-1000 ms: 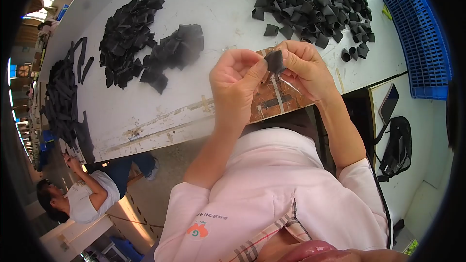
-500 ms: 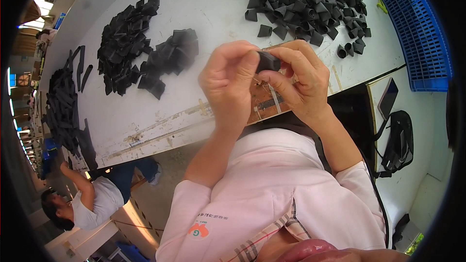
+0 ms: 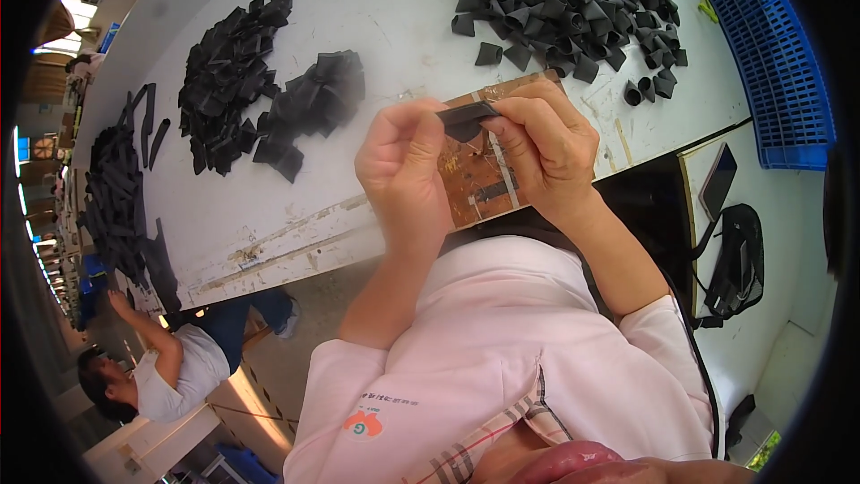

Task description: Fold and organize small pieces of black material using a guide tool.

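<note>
Between my two hands a small black fabric piece (image 3: 466,120) is stretched flat, its upper edge folded. My left hand (image 3: 408,152) pinches its left end between thumb and fingers. The other end sits in the pinch of my right hand (image 3: 548,145). Both hands hover over a worn brown board (image 3: 470,186) at the table's front edge. To the left lie a pile of flat black pieces (image 3: 228,81) and a smaller stack (image 3: 318,94). Beyond my right hand is a heap of black rolled, tube-like pieces (image 3: 564,4).
Long black strips (image 3: 116,197) cover the white table's (image 3: 269,215) far left end. A blue plastic crate (image 3: 770,54) stands at the right. Below it are a phone (image 3: 717,181) and a black mesh bag (image 3: 736,260). Another person (image 3: 184,363) sits at the lower left.
The black piece has gone from a compact, rounded shape to a flat, stretched one. My hands have moved slightly apart, and more of the brown board shows.
</note>
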A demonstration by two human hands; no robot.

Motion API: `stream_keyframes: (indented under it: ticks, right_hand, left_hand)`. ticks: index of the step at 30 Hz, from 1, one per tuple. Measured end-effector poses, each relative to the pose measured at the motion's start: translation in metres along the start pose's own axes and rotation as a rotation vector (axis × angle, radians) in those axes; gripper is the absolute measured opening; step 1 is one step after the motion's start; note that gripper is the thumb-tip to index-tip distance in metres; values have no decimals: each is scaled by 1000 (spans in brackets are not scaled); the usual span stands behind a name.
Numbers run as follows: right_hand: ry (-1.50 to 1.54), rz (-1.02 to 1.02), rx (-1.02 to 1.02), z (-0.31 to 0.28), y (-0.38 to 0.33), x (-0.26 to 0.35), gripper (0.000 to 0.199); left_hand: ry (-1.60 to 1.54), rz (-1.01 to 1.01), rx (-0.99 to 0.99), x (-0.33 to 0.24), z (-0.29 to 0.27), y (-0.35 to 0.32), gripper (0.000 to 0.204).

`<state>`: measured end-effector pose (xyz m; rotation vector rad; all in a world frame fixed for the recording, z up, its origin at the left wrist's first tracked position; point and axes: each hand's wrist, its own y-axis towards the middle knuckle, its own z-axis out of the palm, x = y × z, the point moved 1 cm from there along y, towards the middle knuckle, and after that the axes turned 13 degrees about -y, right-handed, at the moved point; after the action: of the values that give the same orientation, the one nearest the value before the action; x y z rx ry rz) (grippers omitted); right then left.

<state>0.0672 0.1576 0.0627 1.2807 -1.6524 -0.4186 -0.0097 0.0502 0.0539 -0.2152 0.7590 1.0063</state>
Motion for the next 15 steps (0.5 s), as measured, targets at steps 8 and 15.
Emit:
stream_keyframes:
  ticks: [8,15]
  right_hand:
    - [-14,12,62,-3,3,1,10]
    - [64,76,172,-10,11,-2,4]
  left_hand:
    - [-16,9,8,2,1,-1,8]
    - [346,36,12,1,-12,-1,7]
